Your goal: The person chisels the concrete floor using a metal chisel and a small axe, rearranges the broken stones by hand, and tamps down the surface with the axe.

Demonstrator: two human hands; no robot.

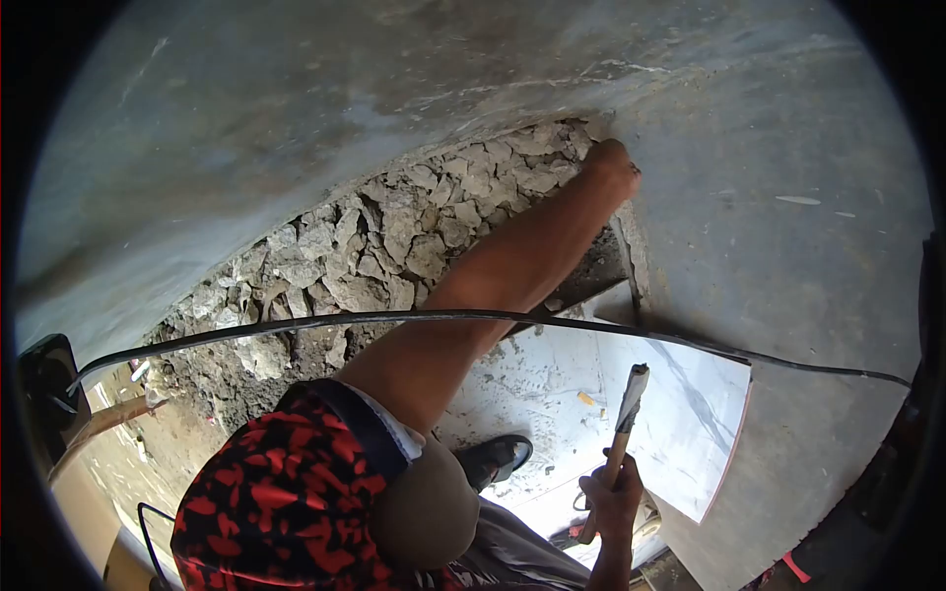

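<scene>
My left arm reaches across a bed of broken grey rubble (394, 231) to the corner between two walls. At its end my left hand (615, 165) is curled closed against the corner, and whatever its fingers hold is hidden. Lower right, my right hand (613, 492) grips the wooden handle of a tool (623, 443). The tool points upward, with a narrow, pale-smeared metal head; its exact kind is unclear. Beneath it lie white marbled tiles (690, 394) with grey veins.
A black cable (394, 317) crosses the view in front of my arm. Grey plastered walls (769, 217) rise behind and to the right of the rubble. A sandalled foot (498, 458) stands on the dusty tiles. At the left lies a wooden piece (113, 419).
</scene>
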